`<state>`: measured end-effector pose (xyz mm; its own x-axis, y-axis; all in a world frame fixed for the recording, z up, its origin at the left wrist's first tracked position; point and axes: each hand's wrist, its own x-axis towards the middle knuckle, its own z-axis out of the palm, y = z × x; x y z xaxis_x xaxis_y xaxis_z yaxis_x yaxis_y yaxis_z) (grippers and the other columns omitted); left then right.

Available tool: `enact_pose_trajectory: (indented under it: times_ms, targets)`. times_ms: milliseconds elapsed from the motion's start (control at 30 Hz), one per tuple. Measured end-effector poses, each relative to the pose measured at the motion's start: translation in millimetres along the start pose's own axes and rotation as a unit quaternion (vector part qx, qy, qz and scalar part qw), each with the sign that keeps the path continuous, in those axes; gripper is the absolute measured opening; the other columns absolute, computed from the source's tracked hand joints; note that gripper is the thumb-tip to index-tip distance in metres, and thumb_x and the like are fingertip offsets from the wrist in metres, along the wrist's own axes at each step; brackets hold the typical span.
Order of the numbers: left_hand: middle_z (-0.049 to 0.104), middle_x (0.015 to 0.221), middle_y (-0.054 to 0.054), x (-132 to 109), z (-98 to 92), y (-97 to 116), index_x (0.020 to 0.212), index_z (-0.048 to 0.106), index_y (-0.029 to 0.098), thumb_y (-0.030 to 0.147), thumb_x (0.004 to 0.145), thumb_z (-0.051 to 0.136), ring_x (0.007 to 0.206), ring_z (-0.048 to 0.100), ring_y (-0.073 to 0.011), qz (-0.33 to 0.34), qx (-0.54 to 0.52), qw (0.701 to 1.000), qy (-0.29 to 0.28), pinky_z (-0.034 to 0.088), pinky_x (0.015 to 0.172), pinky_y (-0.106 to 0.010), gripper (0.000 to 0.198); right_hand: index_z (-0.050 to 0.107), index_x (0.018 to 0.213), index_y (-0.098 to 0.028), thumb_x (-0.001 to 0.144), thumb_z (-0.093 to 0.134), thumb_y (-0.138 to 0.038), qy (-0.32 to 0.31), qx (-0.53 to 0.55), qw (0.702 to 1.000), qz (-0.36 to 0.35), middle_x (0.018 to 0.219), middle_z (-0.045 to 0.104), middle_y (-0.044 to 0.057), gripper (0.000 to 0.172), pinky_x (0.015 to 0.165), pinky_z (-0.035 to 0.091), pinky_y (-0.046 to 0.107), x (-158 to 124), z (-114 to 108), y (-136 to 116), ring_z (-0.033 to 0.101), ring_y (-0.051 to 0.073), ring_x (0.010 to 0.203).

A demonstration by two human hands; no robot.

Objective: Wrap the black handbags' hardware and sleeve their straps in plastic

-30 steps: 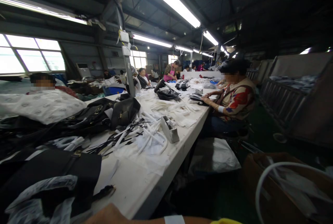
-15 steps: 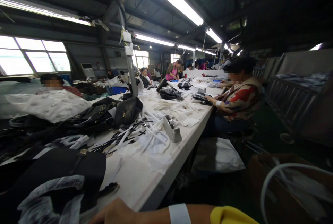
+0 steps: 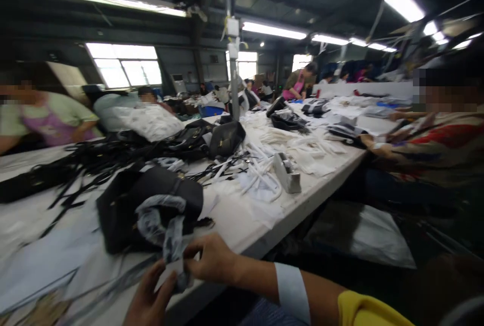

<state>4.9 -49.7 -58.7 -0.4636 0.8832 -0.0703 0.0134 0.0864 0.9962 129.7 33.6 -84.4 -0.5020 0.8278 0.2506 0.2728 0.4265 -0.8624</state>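
Observation:
A black handbag lies near the table's front edge, its strap wrapped in clear plastic. My right hand pinches the wrapped strap close to its lower end, thumb and forefinger bent together. From below, my left hand holds the same end between thumb and fingers, where a small whitish piece shows. Whether that piece is paper or plastic I cannot tell. A white band circles my right forearm, below a yellow sleeve.
On the white table stands a grey tape dispenser beside white tubes and black straps. More black bags lie behind. One co-worker sits on the right and another is at the far left. A metal post rises mid-table.
The view has swung left, so the scene shifts right. My left hand has come into view, and my right hand, earlier at the bottom edge, is now at the strap's end.

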Motion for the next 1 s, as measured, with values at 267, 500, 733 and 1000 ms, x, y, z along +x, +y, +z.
enact_pose_trajectory:
  times_ms: [267, 500, 733, 1000]
  targets:
    - [0.067, 0.102, -0.006, -6, 6.3, -1, 0.101, 0.060, 0.018, 0.040, 0.067, 0.072, 0.076, 0.066, -0.0175, 0.021, -0.088, 0.996, -0.015, 0.051, 0.071, -0.027, 0.042, 0.074, 0.083, -0.018, 0.073, 0.059, -0.017, -0.026, 0.002, 0.999, -0.026, 0.073, 0.071, 0.001, 0.018, 0.059, 0.042, 0.021, 6, -9, -15, 0.060, 0.013, 0.065]
    - [0.064, 0.074, 0.000, 1, -1.9, -15, 0.104, 0.053, 0.018, 0.034, 0.075, 0.069, 0.067, 0.061, -0.0136, 0.034, -0.073, 0.995, -0.063, 0.047, 0.064, -0.023, 0.036, 0.071, 0.091, -0.014, 0.076, 0.056, -0.023, -0.143, 0.227, 0.955, 0.125, 0.062, 0.060, -0.002, 0.023, 0.042, 0.034, 0.018, 0, -11, -18, 0.041, 0.006, 0.041]
    - [0.053, 0.118, -0.008, 7, -0.1, -19, 0.119, 0.042, 0.023, 0.032, 0.072, 0.073, 0.080, 0.064, -0.0134, 0.083, -0.087, 0.993, -0.018, 0.051, 0.071, -0.025, 0.057, 0.069, 0.099, -0.016, 0.075, 0.066, -0.025, -0.179, 0.478, 0.832, 0.219, 0.089, 0.065, 0.004, 0.026, 0.043, 0.030, 0.012, -6, -12, -23, 0.026, 0.000, 0.043]
    - [0.063, 0.094, -0.005, 5, 1.5, -20, 0.097, 0.059, 0.017, 0.034, 0.075, 0.070, 0.080, 0.064, -0.0161, 0.102, -0.055, 0.992, 0.043, 0.052, 0.073, -0.027, 0.030, 0.069, 0.085, -0.016, 0.077, 0.071, -0.033, -0.128, 0.546, 0.784, 0.266, 0.069, 0.057, -0.002, 0.020, 0.049, 0.038, 0.014, 0, 1, -23, 0.033, 0.002, 0.046]
